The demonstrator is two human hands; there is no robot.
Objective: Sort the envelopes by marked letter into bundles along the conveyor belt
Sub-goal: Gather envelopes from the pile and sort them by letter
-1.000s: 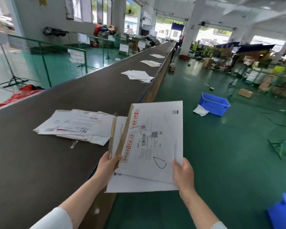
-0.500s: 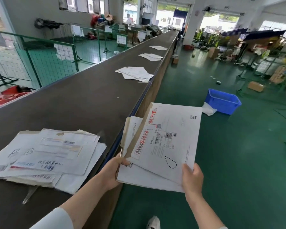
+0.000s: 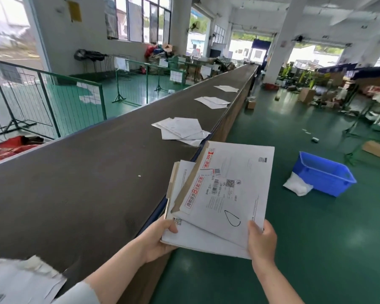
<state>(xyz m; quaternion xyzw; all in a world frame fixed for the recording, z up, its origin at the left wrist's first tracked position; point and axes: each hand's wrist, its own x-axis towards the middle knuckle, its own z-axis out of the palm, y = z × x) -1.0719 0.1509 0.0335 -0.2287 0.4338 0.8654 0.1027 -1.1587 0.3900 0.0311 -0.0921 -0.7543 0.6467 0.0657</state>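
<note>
I find the stack of envelopes (image 3: 208, 240) held in the air by both hands, over the floor-side edge of the conveyor belt (image 3: 86, 183) and partly out above the green floor (image 3: 283, 249). The top envelope (image 3: 239, 172) is white and lies skewed on the ones below. It carries a printed label, codes and a red-lettered strip along its left side. A hand-drawn black loop mark (image 3: 232, 218) sits near its lower end, and I cannot say for certain which letter it is.

The left hand (image 3: 158, 239) grips the stack at its lower left corner, thumb on top and fingers hidden beneath. The right hand (image 3: 261, 242) pinches the top envelope at its lower right corner, thumb on the face and the other fingers out of sight behind it.

On the belt I count four bundles. One blurred bundle (image 3: 20, 279) lies at the bottom left of the view, just beside the left arm. A second, loosely fanned bundle (image 3: 180, 129) lies at the floor-side edge, just beyond the held stack. A third bundle (image 3: 212, 102) and a fourth bundle (image 3: 226, 88) follow further along the same edge, each well apart from the next.

On the floor to the right stands a blue crate (image 3: 323, 173) with a white bag (image 3: 297, 186) touching its near corner. A cardboard box (image 3: 376, 149) lies beyond it. Across the belt stand a green fence (image 3: 70, 99) and a red sack (image 3: 11, 147).
</note>
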